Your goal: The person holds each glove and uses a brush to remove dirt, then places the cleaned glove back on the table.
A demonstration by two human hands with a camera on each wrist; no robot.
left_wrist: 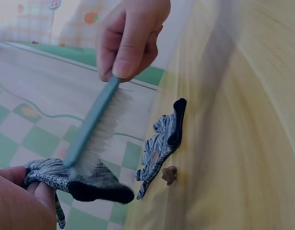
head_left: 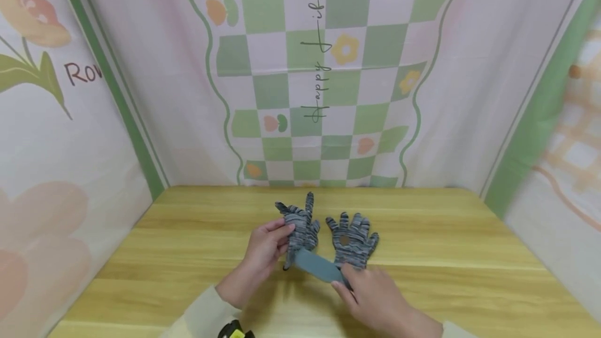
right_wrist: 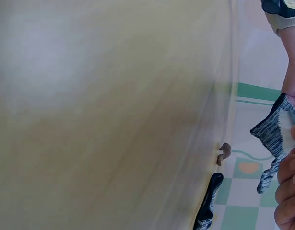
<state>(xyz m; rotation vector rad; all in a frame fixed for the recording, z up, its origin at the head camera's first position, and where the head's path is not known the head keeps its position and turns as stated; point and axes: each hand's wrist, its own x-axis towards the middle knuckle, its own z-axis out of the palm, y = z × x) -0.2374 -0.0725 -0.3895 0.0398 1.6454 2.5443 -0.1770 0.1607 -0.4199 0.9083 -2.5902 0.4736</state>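
Note:
My left hand (head_left: 267,246) grips a grey-and-black knitted glove (head_left: 297,226) above the table, its fingers pointing away from me. In my right hand (head_left: 375,296) is a brush with a teal back (head_left: 319,266). In the left wrist view, the white bristles (left_wrist: 106,129) face down and meet the held glove (left_wrist: 49,170) near its dark cuff. A matching glove (head_left: 354,239) lies on the table to the right, fingers spread, with a round brown spot on it. The right wrist view catches only part of the held glove (right_wrist: 272,129) and the right hand's fingers (right_wrist: 287,191).
Beneath everything is a wood-grain table (head_left: 188,254). A small brown lump (left_wrist: 170,175) sits on it near the lying glove. Printed curtains hang behind the table (head_left: 305,87) and on the left side (head_left: 56,160). A dark band with yellow (head_left: 236,330) circles the left wrist.

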